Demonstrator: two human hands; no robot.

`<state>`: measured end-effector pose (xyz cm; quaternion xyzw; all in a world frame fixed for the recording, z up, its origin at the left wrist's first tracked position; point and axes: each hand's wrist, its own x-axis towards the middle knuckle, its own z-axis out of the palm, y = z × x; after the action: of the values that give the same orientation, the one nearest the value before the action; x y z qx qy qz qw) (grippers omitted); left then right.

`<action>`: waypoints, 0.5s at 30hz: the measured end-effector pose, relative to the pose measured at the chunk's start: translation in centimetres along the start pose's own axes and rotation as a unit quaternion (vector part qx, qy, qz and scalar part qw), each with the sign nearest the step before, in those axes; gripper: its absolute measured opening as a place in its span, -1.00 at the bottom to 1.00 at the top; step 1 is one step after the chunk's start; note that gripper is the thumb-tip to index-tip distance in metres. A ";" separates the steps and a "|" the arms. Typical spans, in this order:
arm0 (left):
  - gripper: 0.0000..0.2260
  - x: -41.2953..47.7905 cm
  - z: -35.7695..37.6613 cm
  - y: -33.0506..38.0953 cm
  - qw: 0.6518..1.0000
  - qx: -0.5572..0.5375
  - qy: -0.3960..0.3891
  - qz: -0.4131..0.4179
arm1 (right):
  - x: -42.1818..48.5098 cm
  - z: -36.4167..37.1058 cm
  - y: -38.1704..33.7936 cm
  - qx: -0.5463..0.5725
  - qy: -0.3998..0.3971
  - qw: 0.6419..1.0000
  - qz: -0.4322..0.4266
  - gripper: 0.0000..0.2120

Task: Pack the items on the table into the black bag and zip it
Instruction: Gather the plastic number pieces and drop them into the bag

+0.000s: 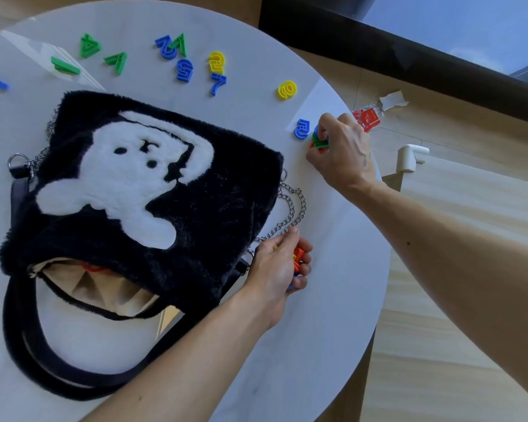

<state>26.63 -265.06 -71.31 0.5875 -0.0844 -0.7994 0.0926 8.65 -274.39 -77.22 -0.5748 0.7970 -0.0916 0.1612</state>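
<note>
Near, open-mouthed furry black bag (pixel 153 214) flat on round white table (pixel 332 330), left hand (pixel 279 266) just right of it curled around red, yellow and blue plastic pieces (pixel 297 260), farther right hand (pixel 340 150) pinching green and red pieces (pixel 319 141), loose plastic numbers (pixel 185 70) at far edge.

We see a round white table (pixel 332 315) on pale wood flooring (pixel 457 376). Daylight comes through a dark-framed window (pixel 469 22).

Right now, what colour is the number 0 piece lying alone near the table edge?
Yellow. The number 0 piece shows best in the head view.
</note>
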 end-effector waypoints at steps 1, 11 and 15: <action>-0.69 0.0 0.0 0.0 1.000 -0.001 0.001 -0.001 | 0.0 0.0 -0.1 -0.009 -0.004 1.000 -0.007 -0.84; -0.62 -0.2 0.1 1.5 0.999 -0.024 0.020 -0.007 | -0.6 -0.7 -0.6 0.050 -0.020 0.996 0.069 -0.80; -0.54 -0.8 0.6 2.8 0.997 -0.077 -0.001 -0.009 | -4.2 -5.0 -3.7 0.213 -0.032 0.976 0.035 -0.76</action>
<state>26.40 -267.60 -69.73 0.5786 -0.0173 -0.8050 0.1300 11.30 -271.82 -70.70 -0.5017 0.7734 -0.2347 0.3084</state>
